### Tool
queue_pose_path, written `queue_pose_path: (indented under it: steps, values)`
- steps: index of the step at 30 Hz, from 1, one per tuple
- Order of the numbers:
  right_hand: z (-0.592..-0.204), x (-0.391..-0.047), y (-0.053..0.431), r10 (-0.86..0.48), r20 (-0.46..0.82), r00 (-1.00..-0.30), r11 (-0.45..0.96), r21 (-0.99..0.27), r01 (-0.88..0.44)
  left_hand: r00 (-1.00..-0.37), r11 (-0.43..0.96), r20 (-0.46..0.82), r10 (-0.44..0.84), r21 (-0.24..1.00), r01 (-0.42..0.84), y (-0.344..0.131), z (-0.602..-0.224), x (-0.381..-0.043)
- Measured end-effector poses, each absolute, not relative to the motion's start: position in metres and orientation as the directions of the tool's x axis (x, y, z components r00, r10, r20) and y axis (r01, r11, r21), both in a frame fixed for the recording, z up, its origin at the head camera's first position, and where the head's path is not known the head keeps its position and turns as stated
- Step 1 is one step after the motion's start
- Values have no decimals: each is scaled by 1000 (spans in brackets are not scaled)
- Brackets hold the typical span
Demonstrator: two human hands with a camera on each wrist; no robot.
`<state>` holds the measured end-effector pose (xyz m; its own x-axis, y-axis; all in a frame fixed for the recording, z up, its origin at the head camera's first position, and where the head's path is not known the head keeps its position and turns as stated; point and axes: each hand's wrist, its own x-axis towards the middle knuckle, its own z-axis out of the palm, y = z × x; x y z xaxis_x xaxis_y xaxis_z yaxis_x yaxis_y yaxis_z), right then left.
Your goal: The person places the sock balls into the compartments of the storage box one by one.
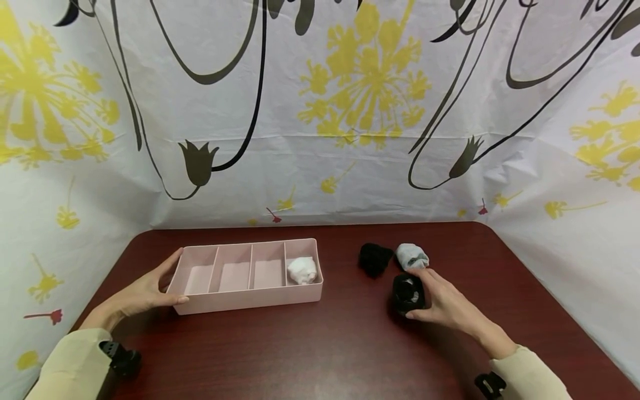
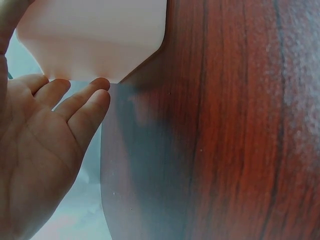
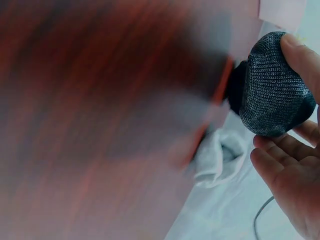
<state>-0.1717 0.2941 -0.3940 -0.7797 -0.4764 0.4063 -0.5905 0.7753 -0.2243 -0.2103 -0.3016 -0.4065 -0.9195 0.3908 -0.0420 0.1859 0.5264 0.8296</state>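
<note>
My right hand pinches a black rolled-up sock between thumb and fingers, over the right part of the table. The right wrist view shows the ribbed knit of this sock. Just beyond it lie another black rolled sock and a white-and-grey one. At the left, my left hand holds the end of a pink divided box, thumb on the front wall and fingers at the far corner. A white rolled sock sits in the box's rightmost compartment; the other compartments hold nothing.
The dark red-brown table has rounded far corners. A white cloth with yellow flowers and dark stems hangs behind it and along both sides.
</note>
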Motion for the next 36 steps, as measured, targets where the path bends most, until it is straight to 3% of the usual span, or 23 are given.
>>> queue_pose_path:
  steps: [9,21,36]
  values:
    - [-375,-186,251,-465,350,-813,757,-319,-570,-918,525,-34,395,829,195,-302,-407,-210]
    - [-353,-211,186,-534,423,-732,643,-359,-677,-920,536,-37,391,822,195,-303,-406,-210]
    - [-349,-229,120,-583,423,-693,563,-405,-721,-913,478,-40,406,861,175,-306,-410,-211]
